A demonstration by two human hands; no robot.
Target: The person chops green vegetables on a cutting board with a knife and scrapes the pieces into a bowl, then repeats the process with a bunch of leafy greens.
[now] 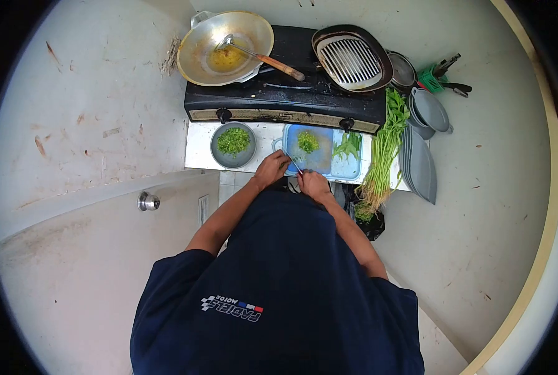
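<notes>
My right hand (315, 185) is closed round the handle of a small knife (294, 164), whose blade points up and left across the near edge of a blue cutting board (322, 165). Close to the blade's tip is my left hand (272, 167), fingers pinched together; what they hold, if anything, is too small to make out. A little pile of chopped greens (307, 142) lies on the board, with larger green leaves (349, 145) at its right. To the left stands a grey bowl (216, 156) holding finely chopped greens (233, 141).
Behind the board is a black gas stove (279, 103) bearing a wok (194, 59) with a wooden-handled ladle (279, 65), and a grill pan (329, 44). Long leafy greens with roots (384, 150) hang over the counter's right edge beside grey plates (419, 165). A green basket (430, 80) holds utensils.
</notes>
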